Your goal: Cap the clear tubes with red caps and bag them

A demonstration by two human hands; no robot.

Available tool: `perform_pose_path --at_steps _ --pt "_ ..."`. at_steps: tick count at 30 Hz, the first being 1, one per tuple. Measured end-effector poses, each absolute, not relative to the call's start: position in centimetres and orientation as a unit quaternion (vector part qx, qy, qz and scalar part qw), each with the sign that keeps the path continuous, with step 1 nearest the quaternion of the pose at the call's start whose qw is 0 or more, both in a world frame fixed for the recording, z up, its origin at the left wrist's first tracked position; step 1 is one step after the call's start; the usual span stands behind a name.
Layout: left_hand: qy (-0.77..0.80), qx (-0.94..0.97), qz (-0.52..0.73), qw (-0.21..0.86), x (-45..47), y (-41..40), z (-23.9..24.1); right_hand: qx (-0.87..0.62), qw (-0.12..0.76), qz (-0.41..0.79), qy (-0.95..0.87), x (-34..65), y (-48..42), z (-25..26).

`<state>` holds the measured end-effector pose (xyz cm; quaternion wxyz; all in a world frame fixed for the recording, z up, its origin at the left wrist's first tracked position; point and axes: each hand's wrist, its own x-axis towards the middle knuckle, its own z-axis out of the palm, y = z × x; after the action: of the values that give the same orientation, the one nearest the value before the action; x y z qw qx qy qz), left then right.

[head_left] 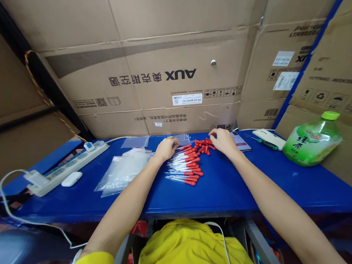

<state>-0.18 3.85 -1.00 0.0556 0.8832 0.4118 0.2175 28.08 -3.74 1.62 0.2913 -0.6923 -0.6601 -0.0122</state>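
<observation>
My left hand point(167, 148) is closed, its fingertips pressed together beside a bundle of clear thin tubes point(183, 138); what is between them is too small to make out. Directly below it lies a row of droppers point(191, 165), clear tubes with red rubber bulbs pointing right. A loose heap of red rubber bulbs point(203, 147) sits between my two hands. At the heap's right edge my right hand point(223, 140) is curled into a pinch, and whatever it holds is hidden.
Clear plastic bags point(124, 170) lie left of the droppers. Farther left are a power strip point(69, 166) and a white earphone case point(71, 178). Rightward are a phone point(241, 141), a green-handled screwdriver point(267, 144) and a green drink bottle point(311, 141). Cardboard point(165, 55) walls the back.
</observation>
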Motion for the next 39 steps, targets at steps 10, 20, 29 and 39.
perform_pose_path --at_steps 10,20,29,39 --pt "0.417 0.883 0.199 0.084 -0.4 4.0 -0.8 -0.714 0.140 0.033 -0.685 29.2 -3.4 -0.1" --pt "0.381 0.907 0.166 0.061 -0.7 4.4 -0.7 -0.713 0.151 0.009 -0.685 28.8 -3.6 0.6" --pt "0.410 0.891 0.186 0.056 -1.0 4.1 -0.7 -0.681 0.239 -0.012 -0.692 27.1 -4.2 1.7" --pt "0.427 0.886 0.179 0.008 -0.1 2.3 0.8 -0.648 0.292 -0.001 -0.703 26.2 -4.4 1.3"
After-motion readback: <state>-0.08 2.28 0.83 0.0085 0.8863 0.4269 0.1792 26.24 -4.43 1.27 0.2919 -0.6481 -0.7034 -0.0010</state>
